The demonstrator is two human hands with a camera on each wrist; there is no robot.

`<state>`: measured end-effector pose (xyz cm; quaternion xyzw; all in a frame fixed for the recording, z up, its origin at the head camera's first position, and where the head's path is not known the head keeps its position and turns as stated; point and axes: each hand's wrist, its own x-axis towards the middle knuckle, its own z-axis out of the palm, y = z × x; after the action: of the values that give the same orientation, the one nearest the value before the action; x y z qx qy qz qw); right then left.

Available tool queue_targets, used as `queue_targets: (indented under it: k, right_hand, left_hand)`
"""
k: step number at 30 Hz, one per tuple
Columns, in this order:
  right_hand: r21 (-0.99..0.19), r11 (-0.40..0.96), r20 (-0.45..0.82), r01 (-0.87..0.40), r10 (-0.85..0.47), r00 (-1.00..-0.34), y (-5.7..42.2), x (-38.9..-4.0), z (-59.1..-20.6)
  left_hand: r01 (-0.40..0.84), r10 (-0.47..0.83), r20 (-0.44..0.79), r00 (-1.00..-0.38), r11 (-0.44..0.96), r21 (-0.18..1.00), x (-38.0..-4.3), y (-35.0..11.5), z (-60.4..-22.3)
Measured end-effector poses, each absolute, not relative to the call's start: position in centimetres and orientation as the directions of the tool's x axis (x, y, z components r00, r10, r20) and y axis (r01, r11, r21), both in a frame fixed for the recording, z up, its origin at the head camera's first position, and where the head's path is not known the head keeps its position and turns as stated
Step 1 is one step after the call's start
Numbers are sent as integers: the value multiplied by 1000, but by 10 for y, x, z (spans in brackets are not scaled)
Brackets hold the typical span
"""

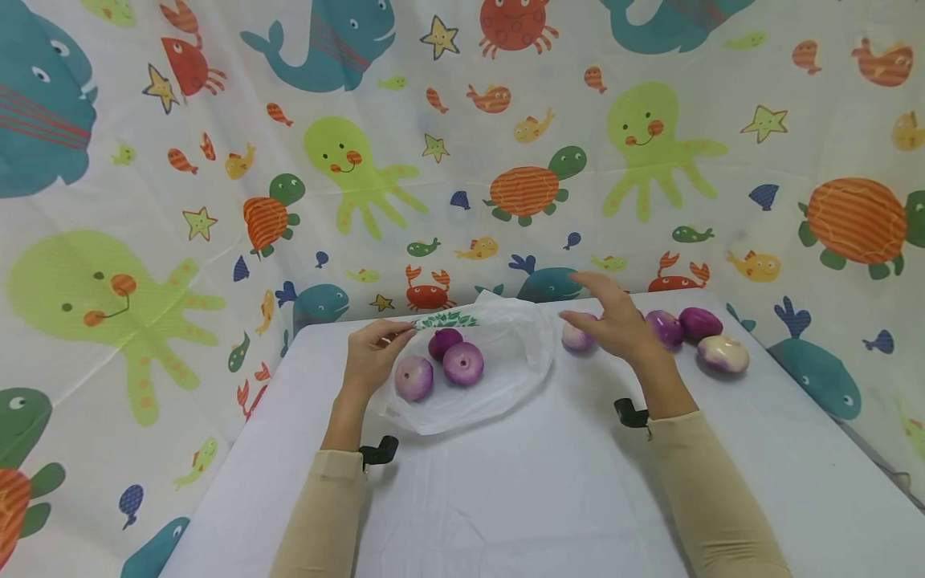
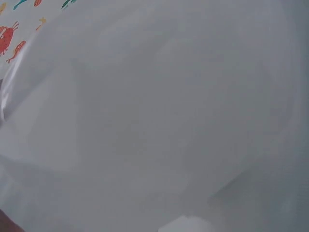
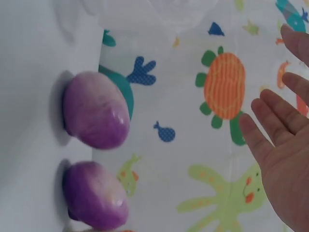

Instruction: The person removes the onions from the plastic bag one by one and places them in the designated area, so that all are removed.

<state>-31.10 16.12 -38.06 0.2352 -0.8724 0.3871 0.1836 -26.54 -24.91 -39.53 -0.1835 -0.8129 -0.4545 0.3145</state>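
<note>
My left hand [image 1: 372, 353] pinches the left rim of a thin white plastic bag [image 1: 499, 393], which lies open on the table. Three purple-and-pale red onions sit in the bag: a dark one [image 1: 444, 343] at the back, one [image 1: 463, 364] beside it, and a paler one [image 1: 415, 378] nearest the left hand. Bag plastic [image 2: 154, 116] fills most of the left wrist view. My right hand [image 1: 614, 317] is raised over the table with fingers spread and nothing in them. Behind it, partly covered, is another onion [image 1: 578, 333].
More onions lie at the table's right: a purple one [image 1: 665, 329], a darker one [image 1: 700, 323] and a whitish one [image 1: 723, 355]. The white-covered table [image 1: 499, 498] meets a curtain [image 1: 462, 185] printed with sea animals at its back and sides.
</note>
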Motion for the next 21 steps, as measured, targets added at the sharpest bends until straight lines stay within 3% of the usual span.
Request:
queue_targets:
  k: [14, 21]
  right_hand:
    - [-505, 511, 554, -696, -427, -715, 111, -305, -391]
    - [-503, 500, 520, -705, -477, -709, 94, -300, -398]
  left_hand:
    - [606, 29, 686, -727, 500, 619, -264, -250, -395]
    - [596, 23, 679, -733, 502, 626, -265, -251, -396]
